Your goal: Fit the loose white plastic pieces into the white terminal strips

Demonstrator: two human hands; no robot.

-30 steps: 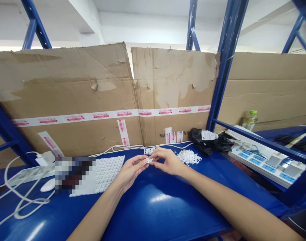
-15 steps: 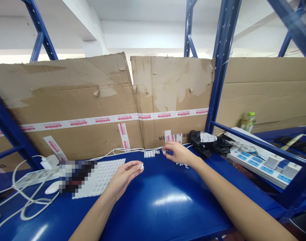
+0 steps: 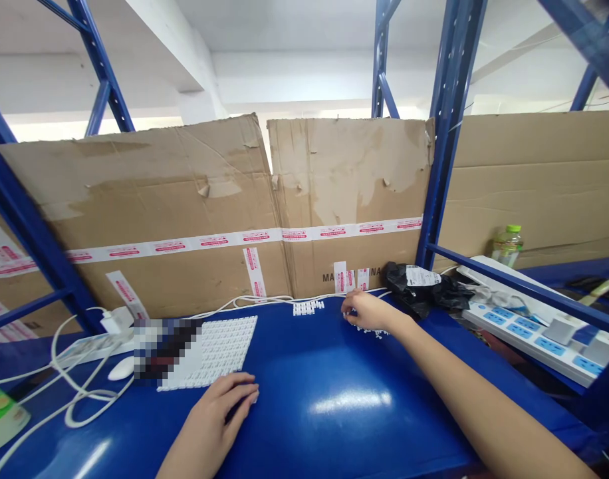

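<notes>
My left hand [image 3: 219, 409] rests low over the blue table, its fingers bent together around a small white plastic piece [image 3: 256, 397], of which only an edge shows at the fingertips. Farther off, my right hand [image 3: 367, 311] reaches down to a loose pile of small white plastic pieces [image 3: 378, 334]. Its thumb and fingers curl closed at the pile's left edge; what lies between the fingertips is hidden. Left of that hand, a small group of white pieces [image 3: 307, 307] stands in rows near the cardboard.
A white sheet of gridded pieces [image 3: 225, 346] lies at left, partly covered by a pixelated patch. Nearby are a white mouse [image 3: 121, 368] and cables. A black plastic bag [image 3: 414, 286], power strip [image 3: 528, 336] and blue rack post [image 3: 444, 133] stand right. Cardboard [image 3: 185, 199] walls the back.
My left hand has drawn back toward me and down to the table. My right hand has moved right, from beside the rows to the loose pile. The view has shifted slightly.
</notes>
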